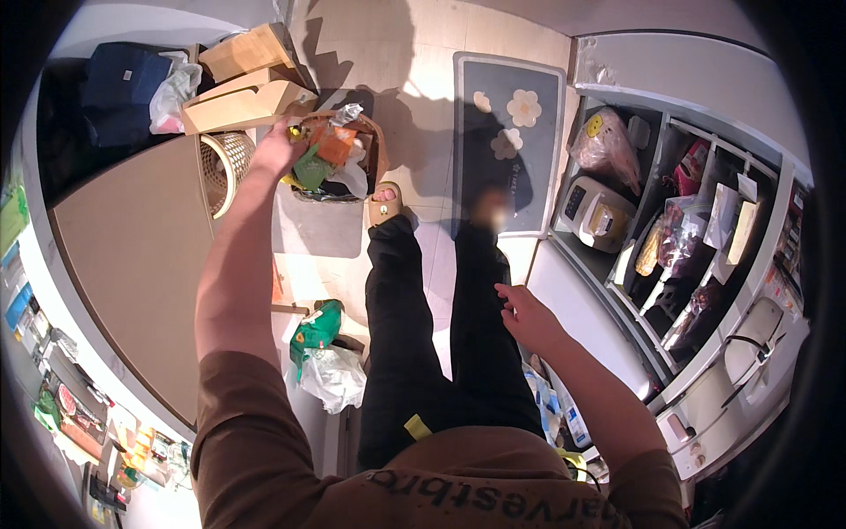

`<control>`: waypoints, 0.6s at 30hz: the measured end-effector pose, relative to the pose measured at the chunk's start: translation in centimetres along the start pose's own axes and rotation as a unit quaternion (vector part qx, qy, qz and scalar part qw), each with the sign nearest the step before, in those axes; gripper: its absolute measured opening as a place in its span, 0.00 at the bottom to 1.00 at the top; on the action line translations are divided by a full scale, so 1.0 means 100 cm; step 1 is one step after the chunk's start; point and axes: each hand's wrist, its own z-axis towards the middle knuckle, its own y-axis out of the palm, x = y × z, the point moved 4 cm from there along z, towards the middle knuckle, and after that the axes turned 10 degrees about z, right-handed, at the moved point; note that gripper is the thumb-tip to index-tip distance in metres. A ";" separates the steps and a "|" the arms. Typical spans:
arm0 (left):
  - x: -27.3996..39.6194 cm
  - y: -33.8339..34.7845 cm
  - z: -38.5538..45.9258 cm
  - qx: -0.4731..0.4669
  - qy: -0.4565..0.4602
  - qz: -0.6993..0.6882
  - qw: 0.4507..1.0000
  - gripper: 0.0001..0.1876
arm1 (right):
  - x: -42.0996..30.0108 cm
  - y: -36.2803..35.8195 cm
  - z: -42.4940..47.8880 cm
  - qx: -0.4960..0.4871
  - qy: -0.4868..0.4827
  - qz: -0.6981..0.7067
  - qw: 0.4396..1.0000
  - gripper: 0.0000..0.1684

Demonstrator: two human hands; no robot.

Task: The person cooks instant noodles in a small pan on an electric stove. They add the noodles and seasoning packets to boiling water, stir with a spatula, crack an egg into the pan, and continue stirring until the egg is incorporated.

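Note:
At the upper left my left hand (277, 147) reaches to the left side of a full waste bin, close to a small yellow item; its fingertips are partly hidden, so its hold is unclear. The bin's brown bag (380, 149) is heaped with an orange packet (336, 144), a green wrapper (313, 169), crumpled foil (347, 114) and white plastic (350, 177). Just above my left hand lie open cardboard boxes (248, 106). On the right, my right hand (529, 317) hangs beside my leg with its fingers slightly bent, apart from any object.
A perforated cream basket (246, 165) stands left of the bin. A grey floor mat (496, 142) with flowers lies ahead. Open shelves with a rice cooker (595, 215) stand at right. Green and white bags (330, 370) lie left of my legs.

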 end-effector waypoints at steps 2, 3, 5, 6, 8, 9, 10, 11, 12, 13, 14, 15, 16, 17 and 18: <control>-0.023 0.016 0.017 -0.007 -0.062 -0.004 0.998 0.47 | 0.009 -0.001 -0.002 -0.006 0.003 -0.021 1.000 0.30; -0.025 0.017 0.022 -0.021 -0.068 -0.003 0.997 0.47 | 0.013 -0.001 -0.002 -0.003 0.005 -0.026 1.000 0.30; -0.027 0.021 0.026 -0.048 -0.080 -0.002 0.996 0.47 | 0.020 -0.004 -0.005 -0.001 0.018 -0.033 0.999 0.30; -0.027 0.027 0.026 -0.048 -0.074 0.030 0.996 0.46 | 0.021 -0.006 -0.005 0.000 0.029 -0.034 0.999 0.30; -0.029 0.044 0.018 -0.047 -0.064 0.093 0.992 0.45 | 0.025 -0.012 -0.003 0.001 0.044 -0.041 0.998 0.29; -0.027 0.042 0.016 -0.031 -0.097 0.081 0.991 0.44 | 0.027 -0.013 -0.002 0.004 0.051 -0.045 0.998 0.29; -0.019 0.036 0.011 -0.016 -0.130 0.069 0.989 0.44 | 0.030 -0.014 -0.001 0.007 0.057 -0.048 0.997 0.29; -0.012 0.031 0.005 -0.001 -0.162 0.057 0.985 0.44 | 0.032 -0.014 -0.001 0.010 0.058 -0.046 0.997 0.29; 0.002 0.019 -0.006 0.011 -0.184 0.103 0.977 0.45 | 0.035 -0.014 0.000 0.015 0.058 -0.043 0.997 0.29; -0.014 0.033 0.001 0.019 -0.194 0.070 0.978 0.45 | 0.037 -0.017 0.000 0.013 0.057 -0.047 0.997 0.29; -0.040 0.054 0.016 0.027 -0.203 0.037 0.978 0.46 | 0.040 -0.020 -0.001 0.014 0.061 -0.045 0.997 0.29; -0.042 0.055 0.021 0.034 -0.206 0.006 0.978 0.47 | 0.042 -0.020 -0.002 0.019 0.068 -0.039 0.997 0.29; -0.043 0.064 0.021 0.009 -0.224 -0.005 0.974 0.50 | 0.045 -0.020 -0.003 0.025 0.075 -0.033 0.996 0.29; -0.043 0.069 0.022 0.014 -0.211 -0.001 0.977 0.51 | 0.048 -0.021 -0.004 0.027 0.085 -0.023 0.996 0.29; -0.049 0.078 0.026 0.019 -0.198 0.005 0.980 0.52 | 0.049 -0.021 -0.006 0.030 0.095 -0.011 0.995 0.29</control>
